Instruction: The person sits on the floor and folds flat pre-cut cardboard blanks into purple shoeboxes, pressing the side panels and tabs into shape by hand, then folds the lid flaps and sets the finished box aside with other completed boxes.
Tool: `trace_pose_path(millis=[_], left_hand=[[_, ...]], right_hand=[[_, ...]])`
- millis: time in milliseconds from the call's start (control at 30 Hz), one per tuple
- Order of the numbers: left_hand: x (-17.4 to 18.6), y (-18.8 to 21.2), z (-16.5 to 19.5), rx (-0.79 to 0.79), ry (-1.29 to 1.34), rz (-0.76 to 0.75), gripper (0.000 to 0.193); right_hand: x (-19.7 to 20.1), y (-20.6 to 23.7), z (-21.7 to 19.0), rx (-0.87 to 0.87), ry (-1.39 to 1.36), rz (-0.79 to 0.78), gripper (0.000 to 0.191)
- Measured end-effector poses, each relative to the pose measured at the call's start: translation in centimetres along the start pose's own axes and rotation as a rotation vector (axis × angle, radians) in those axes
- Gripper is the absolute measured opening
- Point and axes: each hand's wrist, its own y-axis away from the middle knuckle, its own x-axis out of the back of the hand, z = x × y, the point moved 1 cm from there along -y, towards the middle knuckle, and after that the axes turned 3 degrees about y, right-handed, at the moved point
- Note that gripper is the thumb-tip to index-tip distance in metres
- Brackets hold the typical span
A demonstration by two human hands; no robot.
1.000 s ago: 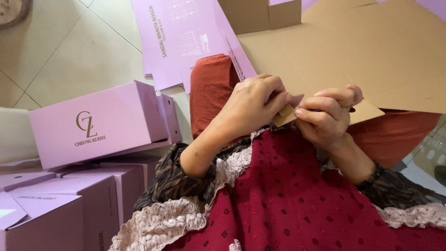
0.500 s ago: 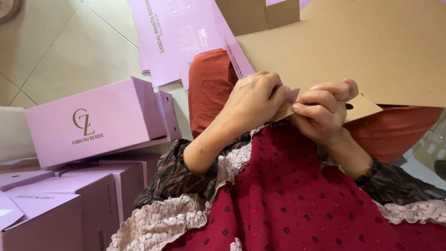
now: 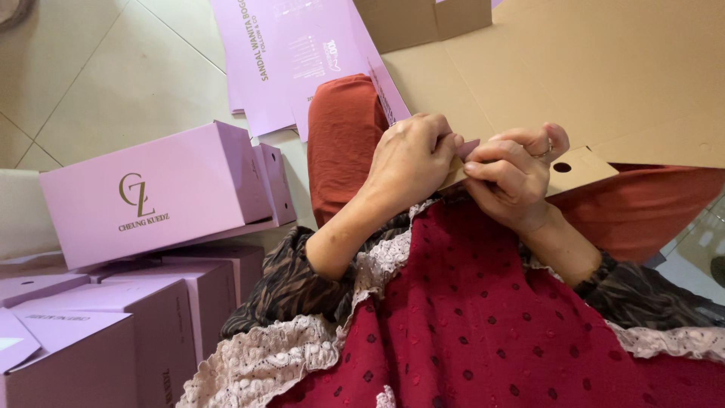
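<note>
A large unfolded cardboard box blank (image 3: 596, 75), brown on the inside and lilac on the outside, lies across my lap. My left hand (image 3: 411, 162) and my right hand (image 3: 513, 181) meet at its near edge, close to my chest. Both pinch a small flap (image 3: 578, 168) of the blank that has a round hole in it. A lilac corner of the flap shows between my fingertips. A ring sits on one finger of my right hand. My knee in red cloth (image 3: 343, 143) is under the blank.
A folded lilac box (image 3: 158, 196) rests on a stack of several similar lilac boxes (image 3: 113, 332) at my left. Flat lilac blanks (image 3: 302, 60) lie on the tiled floor (image 3: 98, 83) ahead. My dark red dotted dress fills the lower view.
My hands have stayed together on the flap, with only small finger movements. The view has shifted slightly.
</note>
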Motion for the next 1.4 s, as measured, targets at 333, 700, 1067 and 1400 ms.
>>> trace_pose_path(millis=[333, 700, 1067, 1400], left_hand=[[0.0, -0.1, -0.5, 0.071, 0.007, -0.016, 0.025], [-0.1, 0.1, -1.1, 0.096, 0.042, 0.0, 0.026], [-0.5, -0.3, -2.5, 0.114, 0.046, -0.002, 0.025], [-1.3, 0.0, -3.6, -0.074, -0.111, -0.075, 0.02]], right_hand=[[0.2, 0.2, 0.2, -0.08, -0.039, -0.097, 0.025], [0.1, -0.7, -0.2, -0.159, -0.032, -0.203, 0.024], [-0.5, -1.0, 0.0, -0.167, -0.025, -0.292, 0.023], [-2.2, 1.2, 0.7, -0.079, -0.007, -0.231, 0.019]])
